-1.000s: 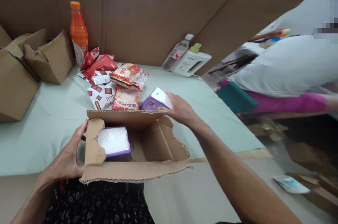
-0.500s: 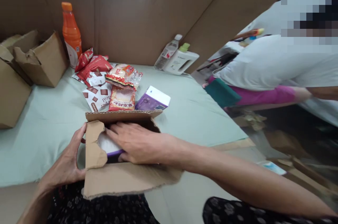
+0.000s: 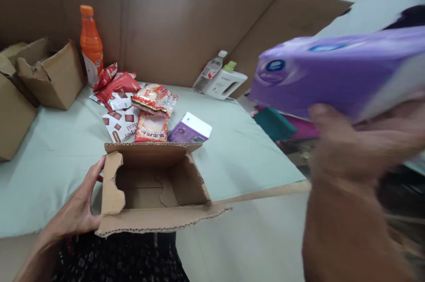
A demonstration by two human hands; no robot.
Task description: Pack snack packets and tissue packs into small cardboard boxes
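Observation:
My left hand [image 3: 78,202] grips the left side of an open cardboard box [image 3: 156,219], thumb at the near corner and fingers at the far one. The box's flaps stick outward, and its bare brown bottom shows. Raised at the right, my right hand [image 3: 358,140] is closed on a purple and white plastic-wrapped tissue pack [image 3: 318,74], blurred by motion, its thumb on the near side. Just beyond the box lie a small purple and white carton [image 3: 191,129], a red snack packet [image 3: 152,127] and a clear-and-red snack bag [image 3: 154,98].
An orange drink bottle [image 3: 91,47] stands behind red packets [image 3: 119,87] and a brown-square-patterned packet [image 3: 121,122]. Cardboard boxes [image 3: 59,78] sit at left. A clear bottle [image 3: 210,71] and white jug [image 3: 226,82] lean by the tall cardboard wall [image 3: 186,21]. Another person is partly visible at right.
My right hand has come out of the box and moved up and right, carrying the tissue pack. My left hand has stayed on the box, which has tilted a little.

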